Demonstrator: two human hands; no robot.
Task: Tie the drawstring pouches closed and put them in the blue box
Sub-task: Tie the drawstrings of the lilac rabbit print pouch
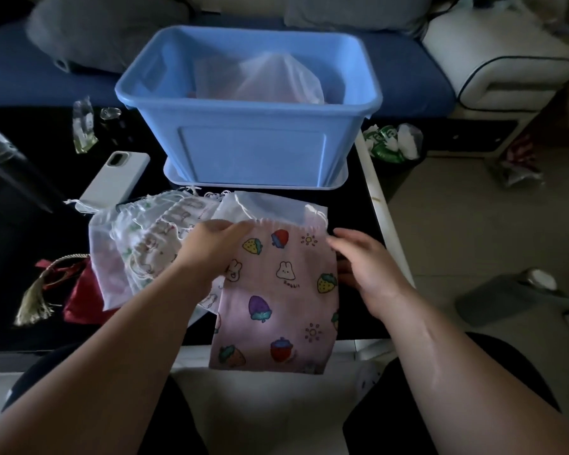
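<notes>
Pouch (276,307) hem under left hand (207,247), grip unclear; right hand (365,261) slack-fingered beside right edge.

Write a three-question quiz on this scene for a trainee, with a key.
1. True or false: the blue box has nothing in it.
2. Which pouch does the left hand touch at its top edge? A. a green striped one. B. the pink fruit-print pouch. C. a black leather one.
3. Fill in: seen from the person, the phone lies on the table to the ___ of the blue box.

Key
1. False: a white pouch lies inside.
2. B.
3. Left.
</notes>
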